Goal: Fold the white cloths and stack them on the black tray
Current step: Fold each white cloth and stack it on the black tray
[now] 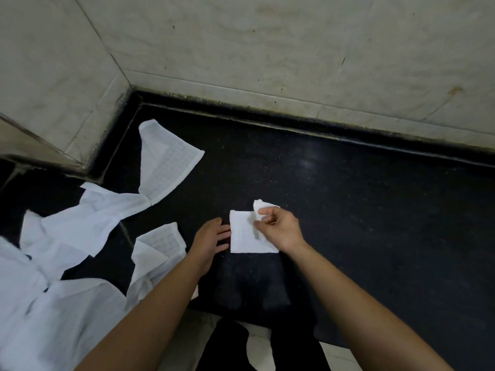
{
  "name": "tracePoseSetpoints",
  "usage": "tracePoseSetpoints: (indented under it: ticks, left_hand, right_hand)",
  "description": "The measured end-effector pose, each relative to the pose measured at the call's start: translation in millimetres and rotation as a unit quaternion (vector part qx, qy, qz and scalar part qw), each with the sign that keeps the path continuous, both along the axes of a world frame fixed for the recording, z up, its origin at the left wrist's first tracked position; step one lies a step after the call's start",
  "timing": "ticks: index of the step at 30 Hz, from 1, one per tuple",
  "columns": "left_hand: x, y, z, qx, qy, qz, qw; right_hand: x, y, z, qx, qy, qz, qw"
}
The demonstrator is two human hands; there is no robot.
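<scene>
A small folded white cloth [242, 234] lies flat on the black counter [361, 210] in front of me. My right hand [278, 227] pinches its upper right corner and lifts that corner off the surface. My left hand [210, 236] lies flat with straight fingers, its fingertips at the cloth's left edge. Several unfolded white cloths [88, 218] are spread over the left side of the counter, one [168, 167] reaching toward the back corner. No black tray can be told apart from the dark counter.
Pale stone walls [267, 49] close the counter at the back and left, meeting in a corner. The counter's front edge runs just below my forearms, with a light tiled floor [345, 357] beneath. Dark bare counter stretches to the right.
</scene>
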State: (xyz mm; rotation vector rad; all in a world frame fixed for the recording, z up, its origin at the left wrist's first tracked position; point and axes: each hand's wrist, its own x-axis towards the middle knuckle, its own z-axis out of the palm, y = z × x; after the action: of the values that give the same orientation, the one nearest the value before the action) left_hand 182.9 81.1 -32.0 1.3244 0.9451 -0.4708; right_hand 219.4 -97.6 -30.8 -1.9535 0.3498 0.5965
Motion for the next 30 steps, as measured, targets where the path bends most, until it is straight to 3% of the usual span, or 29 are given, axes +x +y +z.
tracePoseSetpoints:
  ticks: [8, 11, 13, 15, 17, 19, 23, 26, 30]
  left_hand:
    - [-7.6, 18.1, -5.1, -0.083, -0.016, 0.031, 0.996]
    - [-7.7, 22.6, -8.0, -0.086, -0.012, 0.026, 0.996]
    - [-7.4, 23.0, -10.1, -0.053, -0.016, -0.016, 0.998]
    - [-8.3, 22.9, -10.8, 0.065, -0.05, -0.124, 0.989]
    - [-13.9, 24.6, -14.3, 0.244, -0.135, -0.275, 0.92]
    - [-18.2, 24.0, -16.6, 0.363, -0.233, -0.399, 0.809]
    - [-19.2, 20.2, -28.0, 0.441, -0.215, -0.572, 0.657]
    - [-21.2, 24.3, -40.6, 0.467, -0.205, -0.624, 0.592]
    - [-20.6, 34.2, -50.9, 0.492, -0.206, -0.646, 0.547]
  right_hand:
    - [-12.7, 54.0, -21.4, -0.056, 0.006, 0.124, 0.991]
    - [-16.2, 48.7, -17.3, -0.039, 0.01, 0.118, 0.992]
    - [-18.7, 33.3, -10.1, -0.031, -0.011, 0.098, 0.995]
    - [-21.3, 9.4, -6.1, -0.09, -0.085, 0.154, 0.98]
    - [-24.4, -14.1, -9.0, -0.182, -0.199, 0.263, 0.926]
    - [-26.3, -30.2, -17.2, -0.253, -0.297, 0.348, 0.852]
    - [-23.2, -36.9, -25.4, -0.321, -0.266, 0.451, 0.789]
    - [-21.1, -39.9, -34.6, -0.359, -0.221, 0.491, 0.762]
    - [-22.4, -43.0, -48.8, -0.377, -0.196, 0.493, 0.759]
